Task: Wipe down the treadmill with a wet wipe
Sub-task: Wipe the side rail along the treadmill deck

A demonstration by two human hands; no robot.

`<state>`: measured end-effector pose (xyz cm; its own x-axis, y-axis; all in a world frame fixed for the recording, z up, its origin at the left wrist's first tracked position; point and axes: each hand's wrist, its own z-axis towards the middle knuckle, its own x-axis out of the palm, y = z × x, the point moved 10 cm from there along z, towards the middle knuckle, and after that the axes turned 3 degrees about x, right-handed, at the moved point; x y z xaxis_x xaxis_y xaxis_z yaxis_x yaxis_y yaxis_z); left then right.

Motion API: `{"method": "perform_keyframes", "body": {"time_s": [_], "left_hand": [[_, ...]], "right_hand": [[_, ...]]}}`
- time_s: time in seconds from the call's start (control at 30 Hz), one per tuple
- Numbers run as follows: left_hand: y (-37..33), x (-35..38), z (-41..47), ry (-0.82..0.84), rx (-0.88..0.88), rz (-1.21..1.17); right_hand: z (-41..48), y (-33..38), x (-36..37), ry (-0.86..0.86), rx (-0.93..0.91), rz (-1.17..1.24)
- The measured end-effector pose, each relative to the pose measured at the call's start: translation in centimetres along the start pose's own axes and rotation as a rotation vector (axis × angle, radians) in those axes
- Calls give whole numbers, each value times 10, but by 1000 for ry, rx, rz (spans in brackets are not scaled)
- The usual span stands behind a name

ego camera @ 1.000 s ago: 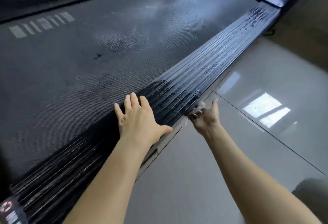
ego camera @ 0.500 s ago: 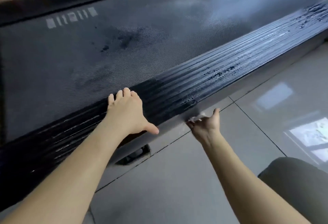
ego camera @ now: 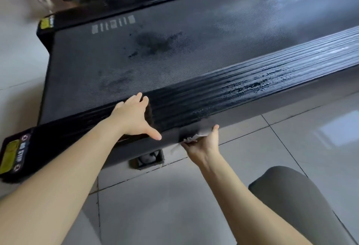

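The black treadmill [ego camera: 174, 54] lies low across the view, its grey belt flanked by a ribbed side rail [ego camera: 242, 87] with wet streaks. My left hand [ego camera: 134, 118] rests flat on that rail, fingers straight and thumb spread toward me. My right hand [ego camera: 202, 143] grips a crumpled white wet wipe [ego camera: 194, 138] and presses it against the grey outer side face of the deck, just below the rail. Most of the wipe is hidden in the hand.
Glossy grey floor tiles [ego camera: 291, 147] lie around the treadmill. A small foot or bracket [ego camera: 149, 159] sits under the deck near my hands. Yellow warning labels [ego camera: 11, 155] mark the rear corner. My knee [ego camera: 291, 192] is at lower right.
The view has swung left toward the treadmill's rear end. Both hands have slid along the rail toward that end, the right one still wiping the side face.
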<state>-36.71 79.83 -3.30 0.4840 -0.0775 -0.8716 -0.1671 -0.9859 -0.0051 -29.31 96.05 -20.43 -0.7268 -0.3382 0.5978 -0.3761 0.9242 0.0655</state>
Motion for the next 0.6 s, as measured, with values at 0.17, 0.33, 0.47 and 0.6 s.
{"method": "perform_keyframes", "body": {"time_s": [0.17, 0.33, 0.47, 0.6], "left_hand": [[0, 2, 2, 16, -27, -2], [5, 5, 4, 7, -42, -19], [5, 4, 7, 10, -51, 1], [7, 6, 6, 14, -59, -39]], "right_hand": [[2, 134, -29, -101, -303, 9], [-4, 115, -19, -109, -360, 59], [-2, 16, 1, -39, -132, 26], [-27, -6, 19, 58, 74, -17]]}}
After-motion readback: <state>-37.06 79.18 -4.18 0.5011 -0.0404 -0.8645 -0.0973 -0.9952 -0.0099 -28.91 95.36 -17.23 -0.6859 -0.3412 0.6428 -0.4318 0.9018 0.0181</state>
